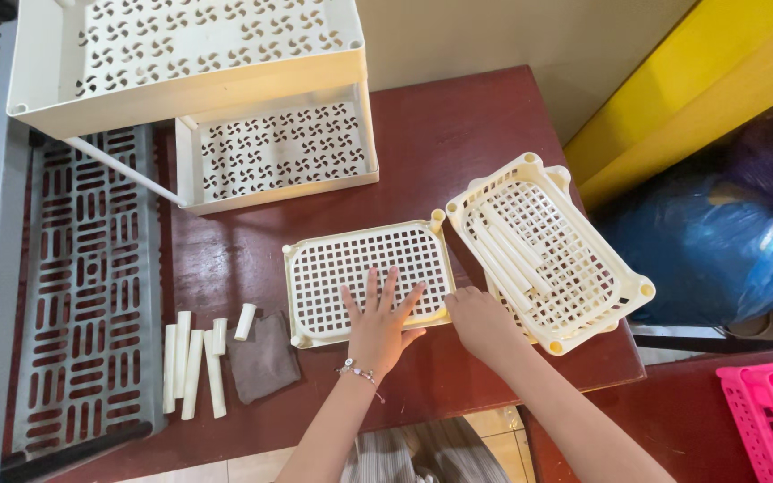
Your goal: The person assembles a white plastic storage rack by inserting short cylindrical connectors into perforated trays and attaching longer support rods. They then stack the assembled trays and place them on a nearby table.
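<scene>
- Fingers spread, the left hand (379,326) lay flat and open on the cream lattice tray (367,279) at the table's centre.
- Right hand (483,324) curled closed over that tray's corner at four o'clock.
- Second cream tray (601,268), holding white tubes (510,255), sat touching at three o'clock.
- Loose tubes (191,367) and grey cloth (263,358) lay at eight o'clock on the dark red table (458,134).

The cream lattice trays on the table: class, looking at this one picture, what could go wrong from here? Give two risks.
1. The right-hand tray juts past the table edge with loose tubes inside; a nudge from the right hand might tip it off.
2. The left hand lies flat on the middle tray, fingers over the holes; they could catch if it slides.
</scene>
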